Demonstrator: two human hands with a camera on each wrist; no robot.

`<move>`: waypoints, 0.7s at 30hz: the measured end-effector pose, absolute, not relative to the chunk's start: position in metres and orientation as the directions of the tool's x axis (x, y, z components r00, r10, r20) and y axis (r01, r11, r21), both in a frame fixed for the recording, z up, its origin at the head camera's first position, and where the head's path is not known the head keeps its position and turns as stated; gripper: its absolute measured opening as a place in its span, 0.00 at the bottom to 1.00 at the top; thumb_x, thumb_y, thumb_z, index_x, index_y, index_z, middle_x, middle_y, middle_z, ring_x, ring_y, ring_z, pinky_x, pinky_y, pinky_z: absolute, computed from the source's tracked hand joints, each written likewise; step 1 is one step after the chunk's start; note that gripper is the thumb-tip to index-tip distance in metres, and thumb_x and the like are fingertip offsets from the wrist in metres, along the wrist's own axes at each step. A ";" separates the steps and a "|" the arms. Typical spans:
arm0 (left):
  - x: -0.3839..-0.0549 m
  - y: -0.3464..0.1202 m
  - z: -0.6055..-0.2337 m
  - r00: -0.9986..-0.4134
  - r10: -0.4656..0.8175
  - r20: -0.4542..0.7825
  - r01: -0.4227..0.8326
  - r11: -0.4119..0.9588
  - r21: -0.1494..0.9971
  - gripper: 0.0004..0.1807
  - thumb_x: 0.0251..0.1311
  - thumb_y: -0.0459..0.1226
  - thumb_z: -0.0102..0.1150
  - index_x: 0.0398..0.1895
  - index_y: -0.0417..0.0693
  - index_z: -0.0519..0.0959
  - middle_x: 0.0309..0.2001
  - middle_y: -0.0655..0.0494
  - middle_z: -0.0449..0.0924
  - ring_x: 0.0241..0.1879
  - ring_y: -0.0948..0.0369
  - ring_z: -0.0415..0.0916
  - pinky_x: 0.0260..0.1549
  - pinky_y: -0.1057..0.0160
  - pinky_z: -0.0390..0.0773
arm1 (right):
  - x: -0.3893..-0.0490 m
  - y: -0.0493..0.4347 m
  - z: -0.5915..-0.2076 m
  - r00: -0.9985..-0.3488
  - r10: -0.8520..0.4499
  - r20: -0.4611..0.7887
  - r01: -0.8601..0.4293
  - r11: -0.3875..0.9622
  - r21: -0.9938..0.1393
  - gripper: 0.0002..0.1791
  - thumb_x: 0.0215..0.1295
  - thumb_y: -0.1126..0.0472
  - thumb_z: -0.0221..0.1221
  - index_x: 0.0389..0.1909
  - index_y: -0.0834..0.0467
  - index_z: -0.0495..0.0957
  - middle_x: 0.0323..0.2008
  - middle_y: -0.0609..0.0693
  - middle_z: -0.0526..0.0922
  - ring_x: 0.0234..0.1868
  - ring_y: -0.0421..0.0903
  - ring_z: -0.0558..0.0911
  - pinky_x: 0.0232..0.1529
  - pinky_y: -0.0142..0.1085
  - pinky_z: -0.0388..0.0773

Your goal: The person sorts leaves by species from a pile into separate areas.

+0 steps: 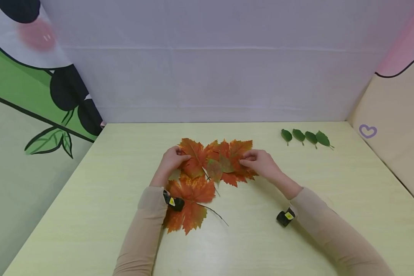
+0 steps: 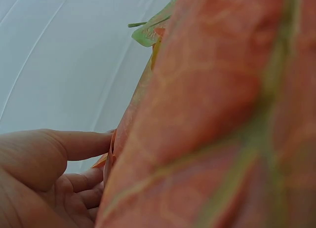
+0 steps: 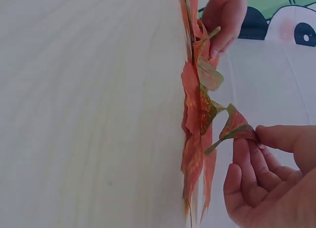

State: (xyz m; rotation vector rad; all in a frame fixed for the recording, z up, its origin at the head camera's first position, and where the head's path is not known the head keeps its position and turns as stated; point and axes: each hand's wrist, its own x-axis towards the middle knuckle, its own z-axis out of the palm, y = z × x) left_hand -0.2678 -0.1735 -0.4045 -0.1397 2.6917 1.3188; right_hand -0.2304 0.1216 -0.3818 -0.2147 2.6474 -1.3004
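At the centre of the frame, the edge of an orange leaf is pinched between thumb and fingers of the left hand, while a small red-and-green leaf is held at thumb and fingertips by the right hand, right of centre. A lower orange leaf is seen beneath, partly covered by the left sleeve; four green leaves are lined up at upper right on the pale table.

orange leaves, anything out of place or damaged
Nothing looks clearly damaged. The orange leaves overlap untidily, which seems slightly odd because the four green leaves at the far right lie in a row.
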 end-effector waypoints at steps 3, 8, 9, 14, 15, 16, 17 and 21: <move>-0.267 -0.173 -0.404 -0.986 -0.023 -0.167 -0.146 0.608 0.781 0.19 0.58 0.40 0.58 0.46 0.36 0.69 0.41 0.45 0.70 0.36 0.54 0.66 0.34 0.62 0.67 | -0.230 0.130 -0.380 -0.977 -0.188 -0.104 -0.032 0.604 -0.797 0.18 0.61 0.57 0.57 0.48 0.63 0.74 0.43 0.58 0.81 0.42 0.50 0.79 0.37 0.35 0.75; -0.267 -0.173 -0.403 -0.986 -0.025 -0.166 -0.147 0.603 0.784 0.18 0.58 0.40 0.58 0.44 0.36 0.69 0.40 0.45 0.70 0.36 0.54 0.66 0.33 0.63 0.67 | -0.230 0.146 -0.378 -0.981 -0.173 -0.090 -0.042 0.635 -0.771 0.18 0.61 0.56 0.58 0.47 0.63 0.74 0.41 0.57 0.81 0.42 0.50 0.78 0.38 0.36 0.73; -0.267 -0.173 -0.403 -0.986 -0.025 -0.167 -0.148 0.601 0.786 0.17 0.58 0.40 0.58 0.44 0.37 0.69 0.40 0.45 0.70 0.36 0.54 0.66 0.33 0.63 0.67 | -0.230 0.149 -0.378 -0.981 -0.171 -0.087 -0.044 0.642 -0.766 0.18 0.61 0.56 0.57 0.47 0.63 0.74 0.40 0.57 0.81 0.42 0.50 0.78 0.38 0.36 0.72; -0.266 -0.173 -0.403 -0.985 -0.025 -0.172 -0.153 0.598 0.787 0.17 0.58 0.40 0.57 0.44 0.37 0.69 0.40 0.45 0.71 0.36 0.55 0.66 0.33 0.63 0.67 | -0.230 0.169 -0.372 -0.985 -0.158 -0.074 -0.048 0.653 -0.756 0.17 0.62 0.57 0.56 0.48 0.64 0.73 0.40 0.60 0.80 0.40 0.54 0.78 0.36 0.37 0.71; -0.266 -0.174 -0.403 -0.985 -0.024 -0.174 -0.153 0.599 0.786 0.18 0.58 0.40 0.57 0.44 0.37 0.69 0.40 0.45 0.70 0.36 0.55 0.66 0.33 0.63 0.67 | -0.230 0.173 -0.371 -0.985 -0.155 -0.072 -0.048 0.656 -0.753 0.17 0.62 0.57 0.55 0.48 0.64 0.72 0.40 0.60 0.80 0.40 0.55 0.78 0.35 0.37 0.70; -0.266 -0.174 -0.403 -0.984 -0.025 -0.174 -0.154 0.599 0.786 0.17 0.58 0.40 0.57 0.44 0.36 0.69 0.40 0.45 0.70 0.36 0.55 0.66 0.33 0.63 0.67 | -0.231 0.178 -0.370 -0.986 -0.153 -0.071 -0.048 0.657 -0.753 0.17 0.63 0.58 0.55 0.48 0.65 0.71 0.41 0.61 0.79 0.41 0.55 0.78 0.35 0.36 0.70; -0.266 -0.174 -0.403 -0.985 -0.024 -0.173 -0.152 0.601 0.785 0.17 0.58 0.40 0.57 0.44 0.36 0.69 0.40 0.46 0.70 0.36 0.55 0.66 0.33 0.63 0.67 | -0.231 0.182 -0.369 -0.986 -0.150 -0.070 -0.047 0.659 -0.751 0.17 0.63 0.58 0.55 0.49 0.65 0.71 0.41 0.62 0.79 0.41 0.56 0.78 0.35 0.36 0.70; -0.267 -0.174 -0.403 -0.985 -0.022 -0.170 -0.149 0.602 0.784 0.17 0.58 0.40 0.57 0.43 0.37 0.69 0.39 0.46 0.70 0.35 0.55 0.66 0.32 0.64 0.67 | -0.233 0.197 -0.366 -0.988 -0.132 -0.074 -0.034 0.670 -0.741 0.18 0.64 0.61 0.53 0.50 0.68 0.69 0.43 0.64 0.78 0.41 0.57 0.77 0.35 0.37 0.71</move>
